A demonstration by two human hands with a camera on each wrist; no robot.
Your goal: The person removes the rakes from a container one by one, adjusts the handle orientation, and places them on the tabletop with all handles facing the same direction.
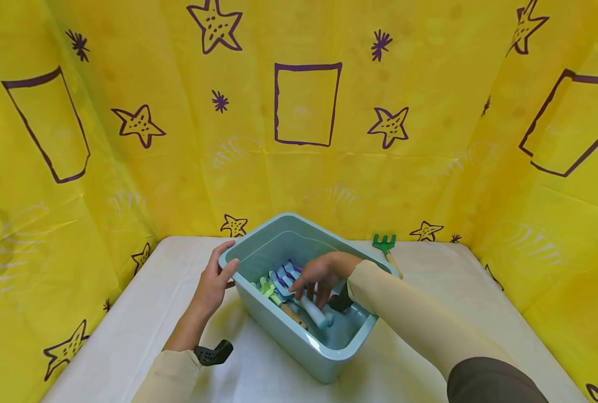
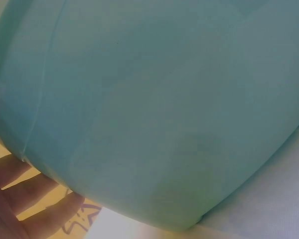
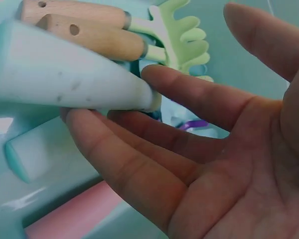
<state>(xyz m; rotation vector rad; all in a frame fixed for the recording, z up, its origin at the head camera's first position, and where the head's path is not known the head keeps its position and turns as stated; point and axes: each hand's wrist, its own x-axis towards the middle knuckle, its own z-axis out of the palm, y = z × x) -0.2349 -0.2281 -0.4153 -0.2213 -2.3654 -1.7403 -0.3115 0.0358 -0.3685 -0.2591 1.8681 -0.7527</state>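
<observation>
A teal plastic bin stands on the white table. My left hand rests against its far-left corner, thumb at the rim and straight fingers along the outer wall. My right hand reaches into the bin over several toy garden tools. Its straight fingers touch a white handle with a teal end without closing round it. Beside that handle lie two wooden handles, a light green rake head and a blue-purple rake head. A pink handle lies below.
A green toy rake with a wooden handle lies on the table behind the bin's right side. Yellow sheeting with purple stars walls in the table at the back and both sides.
</observation>
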